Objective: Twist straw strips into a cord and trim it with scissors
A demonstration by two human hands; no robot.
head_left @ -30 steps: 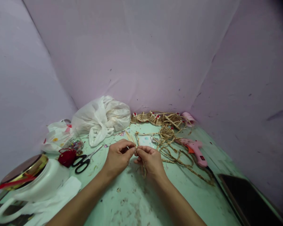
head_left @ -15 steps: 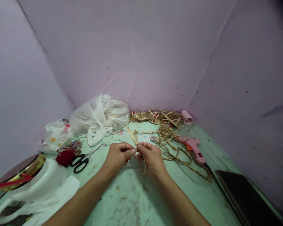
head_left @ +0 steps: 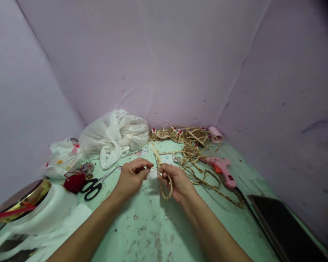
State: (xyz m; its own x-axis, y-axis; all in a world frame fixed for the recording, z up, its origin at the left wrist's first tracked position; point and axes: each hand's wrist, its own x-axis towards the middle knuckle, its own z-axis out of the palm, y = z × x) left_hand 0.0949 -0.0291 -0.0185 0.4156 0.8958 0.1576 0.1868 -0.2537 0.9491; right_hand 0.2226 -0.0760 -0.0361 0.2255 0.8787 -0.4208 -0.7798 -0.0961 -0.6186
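Over the green table (head_left: 153, 229), my right hand (head_left: 176, 181) grips a short loop of braided straw cord (head_left: 165, 185), with loose straw ends sticking up past the fingers. My left hand (head_left: 132, 176) pinches a thin thread or strand that runs across to the cord; the two hands are a little apart. Behind them lies a tangle of braided straw rope (head_left: 192, 153) with small red and white beads.
A pink glue gun (head_left: 222, 169) lies right of the rope. Black scissors (head_left: 94, 185), a red yarn ball (head_left: 73, 182), a bead jar (head_left: 84, 168) and white plastic bags (head_left: 113, 136) sit left. A white jug (head_left: 41, 214) stands front left, a dark slab (head_left: 284, 227) front right.
My hands have drawn apart. The left hand has pulled the thin strand out to the left, and the cord loop now hangs more openly from my right hand.
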